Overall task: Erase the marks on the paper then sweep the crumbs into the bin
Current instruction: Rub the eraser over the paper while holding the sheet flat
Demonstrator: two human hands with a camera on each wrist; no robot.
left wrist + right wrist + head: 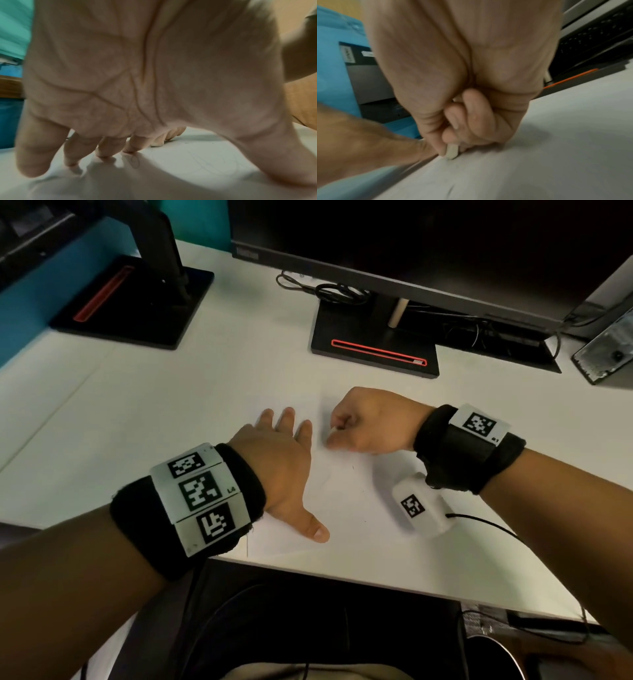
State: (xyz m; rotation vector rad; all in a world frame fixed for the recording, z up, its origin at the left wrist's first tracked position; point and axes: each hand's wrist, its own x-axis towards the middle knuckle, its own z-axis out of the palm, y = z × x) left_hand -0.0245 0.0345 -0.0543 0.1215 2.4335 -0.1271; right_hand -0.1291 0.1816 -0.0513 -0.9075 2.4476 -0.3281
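A white sheet of paper (342,494) lies on the white desk near its front edge. My left hand (284,460) lies flat on the sheet's left part, fingers spread and straight. Faint pencil marks (214,163) show on the paper beside its thumb, with a small loop (134,161) near the fingertips. My right hand (359,422) is curled and pinches a small whitish eraser (453,150), whose tip touches the paper (522,169) just right of the left fingers. A few dark specks (352,467) lie on the sheet.
Two black monitor stands (373,344) (137,302) with red slots sit at the back of the desk (137,412), with cables (325,289) between them. A dark round bin rim (496,655) shows below the desk's front edge at the right.
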